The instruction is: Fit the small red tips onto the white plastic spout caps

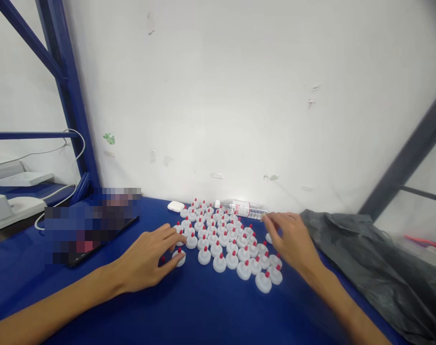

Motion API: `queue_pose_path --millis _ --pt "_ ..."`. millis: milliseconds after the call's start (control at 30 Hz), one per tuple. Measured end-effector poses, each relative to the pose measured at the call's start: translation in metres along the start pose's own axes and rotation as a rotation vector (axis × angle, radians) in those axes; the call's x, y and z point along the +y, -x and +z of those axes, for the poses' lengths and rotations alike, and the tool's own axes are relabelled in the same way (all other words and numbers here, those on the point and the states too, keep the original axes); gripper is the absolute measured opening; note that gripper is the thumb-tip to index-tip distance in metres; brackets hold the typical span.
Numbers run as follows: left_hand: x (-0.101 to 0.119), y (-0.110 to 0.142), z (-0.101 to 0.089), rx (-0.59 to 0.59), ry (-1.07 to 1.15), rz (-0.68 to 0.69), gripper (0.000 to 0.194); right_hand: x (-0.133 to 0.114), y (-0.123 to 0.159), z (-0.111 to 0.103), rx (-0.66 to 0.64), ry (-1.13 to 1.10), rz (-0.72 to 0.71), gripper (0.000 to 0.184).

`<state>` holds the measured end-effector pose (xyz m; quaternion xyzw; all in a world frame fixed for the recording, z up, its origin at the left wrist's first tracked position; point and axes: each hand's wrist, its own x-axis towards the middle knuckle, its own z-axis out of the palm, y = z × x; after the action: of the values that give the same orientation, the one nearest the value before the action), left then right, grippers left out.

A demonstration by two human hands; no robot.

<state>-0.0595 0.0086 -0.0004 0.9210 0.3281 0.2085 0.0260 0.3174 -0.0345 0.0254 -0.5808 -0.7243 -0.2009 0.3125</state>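
Several white caps with red tips [223, 237] stand in rows on the blue table [189, 311]. My left hand [149, 256] lies at the left edge of the group, fingers spread, fingertips touching a cap [179, 257] at the front left corner. My right hand [292, 242] hovers at the right edge of the rows, fingers bent and apart, over a cap that is mostly hidden beneath it. Neither hand visibly grips anything.
A plastic water bottle [245, 209] lies against the white wall behind the caps. A white earbud case [175, 206] sits at the back left. A dark phone or tablet [99, 239] lies to the left. A grey plastic bag [369, 258] covers the right side.
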Motion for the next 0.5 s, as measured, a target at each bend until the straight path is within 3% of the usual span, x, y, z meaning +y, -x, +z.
queue_pose_path --millis 133,233,433,500 --pt "0.003 0.002 0.006 0.09 0.059 0.213 0.019 -0.044 0.009 0.002 0.141 -0.143 -0.312 0.019" --pt "0.007 0.005 0.008 0.225 0.076 0.364 0.02 -0.076 0.018 0.001 0.124 -0.235 -0.413 0.014" --pt "0.029 0.01 0.008 0.41 0.053 0.577 0.026 -0.111 0.035 0.004 -0.011 -0.286 -0.49 0.059" --pt "0.035 0.011 0.01 0.418 0.043 0.611 0.026 -0.117 0.037 0.007 0.006 -0.291 -0.516 0.059"
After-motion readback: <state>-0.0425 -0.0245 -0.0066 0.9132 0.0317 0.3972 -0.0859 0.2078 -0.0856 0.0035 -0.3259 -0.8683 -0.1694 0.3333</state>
